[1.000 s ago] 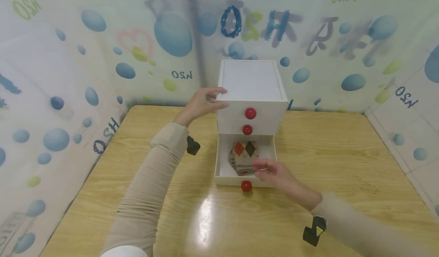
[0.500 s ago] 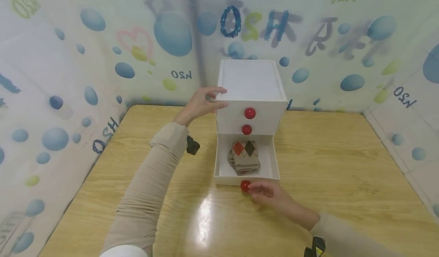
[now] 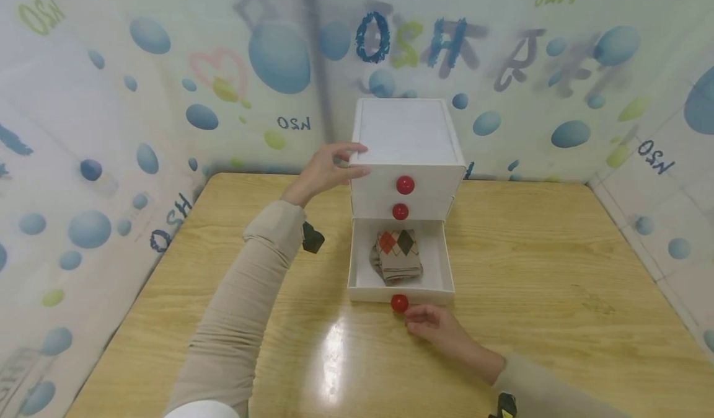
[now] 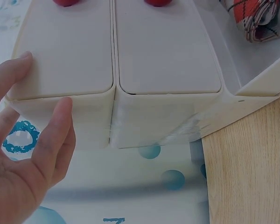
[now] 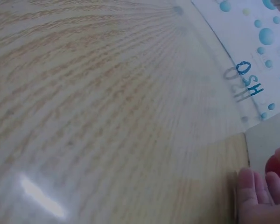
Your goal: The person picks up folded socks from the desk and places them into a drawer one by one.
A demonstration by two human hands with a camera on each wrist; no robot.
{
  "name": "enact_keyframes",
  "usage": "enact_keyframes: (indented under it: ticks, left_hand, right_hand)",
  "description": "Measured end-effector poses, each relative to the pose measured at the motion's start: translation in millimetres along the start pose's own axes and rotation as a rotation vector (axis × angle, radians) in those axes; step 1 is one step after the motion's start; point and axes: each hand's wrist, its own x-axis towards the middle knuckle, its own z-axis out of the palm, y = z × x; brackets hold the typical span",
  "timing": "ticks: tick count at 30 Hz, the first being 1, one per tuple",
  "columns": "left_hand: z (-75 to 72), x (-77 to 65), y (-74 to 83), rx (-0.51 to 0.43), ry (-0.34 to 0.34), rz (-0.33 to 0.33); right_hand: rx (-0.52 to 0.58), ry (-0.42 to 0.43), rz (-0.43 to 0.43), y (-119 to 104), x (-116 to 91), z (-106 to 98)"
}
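Note:
A white three-drawer cabinet [image 3: 407,129] with red knobs stands on the wooden table, its bottom drawer [image 3: 362,272] pulled out. Folded argyle socks [image 3: 400,257] lie inside that drawer, beige with a red and a dark diamond. My left hand [image 3: 323,173] holds the cabinet's upper left front corner between thumb and fingers. In the left wrist view its fingertips [image 4: 63,105] touch the cabinet's edge. Low in front of the drawer, my right hand [image 3: 437,331] has loosely bent fingers, fingertips right at the red bottom knob [image 3: 399,303]. The right wrist view shows this knob [image 5: 276,169] between finger and thumb, partly hidden.
The wooden table [image 3: 535,269] extends to both sides of the cabinet. A printed wall covering [image 3: 279,58] with blue bubbles and lettering rises behind and on both sides. The middle drawer's front [image 4: 163,51] lies closed beside the open bottom drawer.
My right hand has moved from beside the socks down and toward me to the bottom drawer's knob. My left hand stays on the cabinet corner; the drawer and socks look unmoved.

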Motion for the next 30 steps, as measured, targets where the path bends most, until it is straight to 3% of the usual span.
enact_keyframes:
  ticks: [12,24,30]
  left_hand:
    - [0.3,-0.7,1.0,0.002,-0.001,-0.003]
    - [0.4,-2.0,2.8,0.006,-0.004,-0.014]
    - [0.1,-1.9,1.2,-0.001,-0.005,-0.012]
  right_hand:
    - [0.282,0.080,0.147,9.4,9.1,7.4]
    - [0.414,0.161,0.203,5.9,15.5,16.1]
    - [0.429,0.194,0.228,4.3,17.8,18.2]
